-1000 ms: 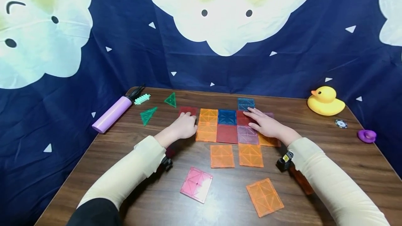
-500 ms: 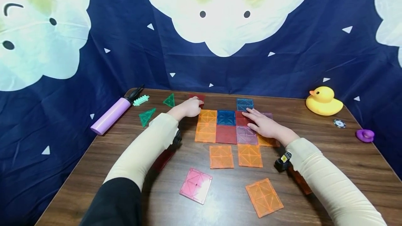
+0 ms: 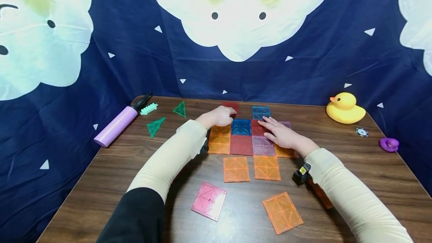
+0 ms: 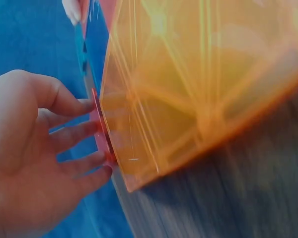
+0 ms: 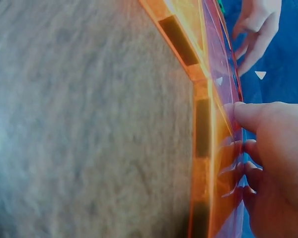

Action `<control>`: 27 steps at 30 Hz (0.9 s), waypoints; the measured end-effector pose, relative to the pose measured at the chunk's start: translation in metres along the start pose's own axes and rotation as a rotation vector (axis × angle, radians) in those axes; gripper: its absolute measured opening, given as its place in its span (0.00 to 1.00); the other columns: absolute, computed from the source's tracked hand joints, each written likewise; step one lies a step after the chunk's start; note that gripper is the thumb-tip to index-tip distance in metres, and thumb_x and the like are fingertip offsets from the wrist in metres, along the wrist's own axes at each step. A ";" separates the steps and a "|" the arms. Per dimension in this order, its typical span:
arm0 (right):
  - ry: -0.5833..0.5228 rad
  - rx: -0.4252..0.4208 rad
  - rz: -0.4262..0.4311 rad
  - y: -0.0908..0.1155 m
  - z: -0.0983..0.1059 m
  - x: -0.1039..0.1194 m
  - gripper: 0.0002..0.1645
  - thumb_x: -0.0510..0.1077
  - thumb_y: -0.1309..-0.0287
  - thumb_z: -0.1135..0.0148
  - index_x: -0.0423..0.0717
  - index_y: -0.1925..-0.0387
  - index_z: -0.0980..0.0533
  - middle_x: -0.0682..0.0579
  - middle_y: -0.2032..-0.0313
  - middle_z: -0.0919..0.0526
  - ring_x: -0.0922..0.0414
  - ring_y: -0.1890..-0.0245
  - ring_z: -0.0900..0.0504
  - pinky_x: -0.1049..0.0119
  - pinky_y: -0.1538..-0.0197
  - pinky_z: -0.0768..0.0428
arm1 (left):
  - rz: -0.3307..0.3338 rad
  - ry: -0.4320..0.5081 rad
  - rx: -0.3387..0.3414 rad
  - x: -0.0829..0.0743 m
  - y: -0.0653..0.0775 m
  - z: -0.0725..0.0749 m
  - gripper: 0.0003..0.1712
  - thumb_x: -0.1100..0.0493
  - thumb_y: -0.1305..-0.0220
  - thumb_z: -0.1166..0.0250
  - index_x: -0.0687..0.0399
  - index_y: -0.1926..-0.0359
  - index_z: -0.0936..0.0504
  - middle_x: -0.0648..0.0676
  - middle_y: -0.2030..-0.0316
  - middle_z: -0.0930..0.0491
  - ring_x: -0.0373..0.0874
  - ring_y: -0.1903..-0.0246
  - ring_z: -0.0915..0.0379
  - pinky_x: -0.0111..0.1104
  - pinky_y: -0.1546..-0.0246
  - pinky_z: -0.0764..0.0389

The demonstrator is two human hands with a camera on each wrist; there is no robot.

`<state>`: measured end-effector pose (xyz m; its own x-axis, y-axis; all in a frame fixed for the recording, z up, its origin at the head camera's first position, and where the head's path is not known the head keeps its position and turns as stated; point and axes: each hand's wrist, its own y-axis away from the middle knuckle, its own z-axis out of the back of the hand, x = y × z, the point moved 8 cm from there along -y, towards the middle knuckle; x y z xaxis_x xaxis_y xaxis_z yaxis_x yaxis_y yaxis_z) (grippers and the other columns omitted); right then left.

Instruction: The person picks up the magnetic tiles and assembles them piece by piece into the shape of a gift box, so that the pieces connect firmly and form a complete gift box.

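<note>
The left hand [image 3: 218, 116] pinches a red square tile [image 3: 231, 104] beyond and slightly left of the dark blue square tile [image 3: 241, 127], apparently to place it; careful edge alignment seems called for next. The right hand [image 3: 281, 133], fingers spread, rests right of the dark blue square tile; a teal square tile [image 3: 261, 112], beyond-right of it, could crowd the placement.

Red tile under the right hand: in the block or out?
In: the red tile sits edge to edge with the dark blue tile and purple tile.
</note>
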<state>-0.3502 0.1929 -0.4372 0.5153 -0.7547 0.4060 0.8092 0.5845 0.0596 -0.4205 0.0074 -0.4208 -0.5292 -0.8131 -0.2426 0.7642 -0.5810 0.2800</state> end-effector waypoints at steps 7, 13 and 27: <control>0.014 -0.009 0.042 -0.008 -0.004 0.011 0.34 0.45 0.23 0.48 0.38 0.23 0.42 0.32 0.23 0.49 0.33 0.23 0.54 0.36 0.27 0.50 | -0.027 -0.019 -0.004 -0.015 -0.003 -0.005 0.29 0.58 0.23 0.50 0.56 0.24 0.34 0.56 0.24 0.39 0.52 0.25 0.47 0.42 0.25 0.52; 0.029 -0.016 0.057 -0.014 -0.007 0.019 0.34 0.46 0.23 0.49 0.38 0.23 0.41 0.32 0.23 0.48 0.33 0.24 0.53 0.36 0.27 0.49 | -0.057 -0.062 -0.007 -0.027 0.000 -0.005 0.28 0.56 0.22 0.48 0.56 0.26 0.32 0.57 0.26 0.36 0.52 0.26 0.44 0.43 0.25 0.53; 0.038 -0.012 0.042 -0.015 -0.012 0.014 0.34 0.46 0.22 0.50 0.38 0.23 0.43 0.33 0.23 0.50 0.34 0.23 0.54 0.36 0.27 0.50 | -0.125 -0.043 -0.012 -0.042 0.049 -0.017 0.33 0.52 0.24 0.46 0.55 0.22 0.38 0.63 0.22 0.48 0.62 0.24 0.54 0.48 0.26 0.49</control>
<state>-0.3522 0.1703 -0.4431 0.5594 -0.7404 0.3727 0.7897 0.6127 0.0319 -0.3547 0.0136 -0.4128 -0.6357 -0.7355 -0.2344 0.6955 -0.6774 0.2393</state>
